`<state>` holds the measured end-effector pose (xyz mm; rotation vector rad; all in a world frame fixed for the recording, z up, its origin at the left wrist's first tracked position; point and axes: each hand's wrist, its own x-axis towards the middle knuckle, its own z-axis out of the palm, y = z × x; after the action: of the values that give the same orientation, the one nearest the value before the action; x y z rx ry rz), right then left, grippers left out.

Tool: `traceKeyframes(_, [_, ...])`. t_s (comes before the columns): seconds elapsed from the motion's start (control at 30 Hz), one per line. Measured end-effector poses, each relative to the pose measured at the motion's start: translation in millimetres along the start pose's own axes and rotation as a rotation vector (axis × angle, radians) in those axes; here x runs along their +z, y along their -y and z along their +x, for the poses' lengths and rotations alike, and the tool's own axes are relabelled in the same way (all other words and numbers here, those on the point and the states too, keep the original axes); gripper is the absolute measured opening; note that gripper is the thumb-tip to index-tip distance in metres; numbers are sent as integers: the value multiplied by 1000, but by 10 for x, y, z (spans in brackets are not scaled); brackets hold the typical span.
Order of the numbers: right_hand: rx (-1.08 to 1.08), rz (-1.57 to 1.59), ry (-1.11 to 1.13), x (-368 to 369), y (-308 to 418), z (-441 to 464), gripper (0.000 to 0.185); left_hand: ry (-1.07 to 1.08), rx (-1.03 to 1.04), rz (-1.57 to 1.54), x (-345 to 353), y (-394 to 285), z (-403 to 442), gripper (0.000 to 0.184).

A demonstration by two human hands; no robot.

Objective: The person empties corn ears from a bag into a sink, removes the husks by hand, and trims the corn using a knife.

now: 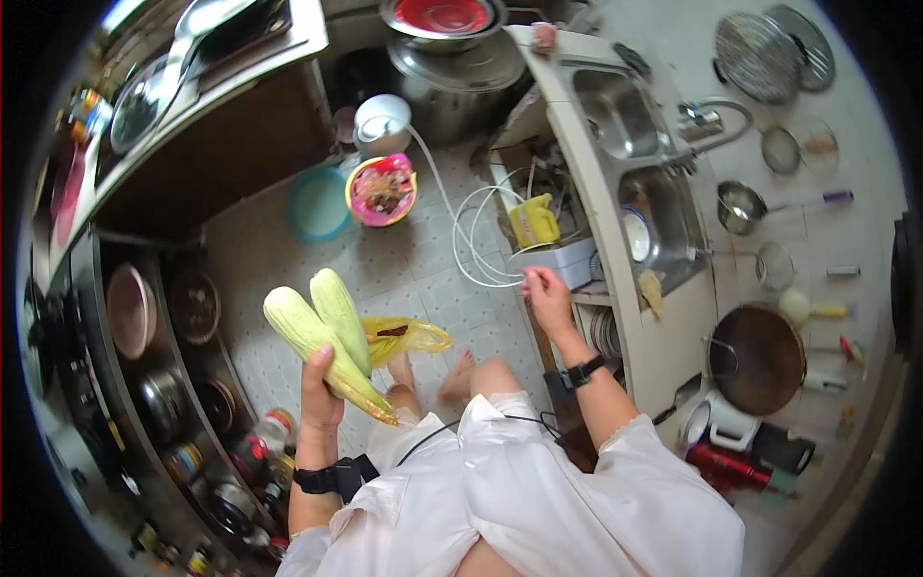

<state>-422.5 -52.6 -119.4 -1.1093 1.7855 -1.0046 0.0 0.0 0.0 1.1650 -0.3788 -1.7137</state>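
Note:
My left hand [321,387] is closed around ears of corn in pale green husks. The longer ear of corn [306,330] lies across my palm, its narrow end yellow-brown, and a second ear [338,310] rests against it. Just beyond them is a crumpled yellow plastic bag [415,337] with something dark in or on it; whether my hand also holds it I cannot tell. My right hand [549,300] is raised near the counter's open front, fingers curled in, with nothing seen in them.
A pink-lined bin [411,197] with waste and a teal basin [318,204] stand on the tiled floor. White tubing [460,231] loops beside a yellow jug [535,221]. A double sink [661,216] is at right, shelves of pots [163,404] at left.

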Motion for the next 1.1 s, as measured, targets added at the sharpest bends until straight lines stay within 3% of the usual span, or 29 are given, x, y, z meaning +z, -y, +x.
traceKeyframes(0.07, [19,-23,-105,-125,-49,-10,23,62,-31,28,-100,-232,324,68])
traceKeyframes(0.1, [110,-60,-127,-890,164,-525,24,40,-100,68,445,-349,-188,68])
traceKeyframes(0.2, [73,-48,-293,-1712,380,-401,29,176,-22,116,1047,-415,250,70])
traceKeyframes(0.37, [106,-23,-458,-2501,199,-197,32,286,47,233,2189,-667,634,73])
traceKeyframes(0.57, [104,66,-576,-3311,314,397,34,344,318,254,4064,-1057,1070,69])
traceKeyframes(0.63, [80,127,-570,-3490,308,672,32,562,275,188,4437,-1275,1384,74])
traceKeyframes(0.77, [-6,219,-515,-3620,591,1142,29,578,363,56,5536,-1459,1831,73])
traceKeyframes(0.87, [-47,259,-466,-3568,737,1500,30,852,348,29,6106,-1545,2407,71])
traceKeyframes(1.03, [-48,220,-420,-3380,956,1958,30,948,348,44,6951,-1440,3344,73])
traceKeyframes(1.1, [-21,219,-435,-3313,1106,2102,30,994,209,21,7174,-1411,3730,71])
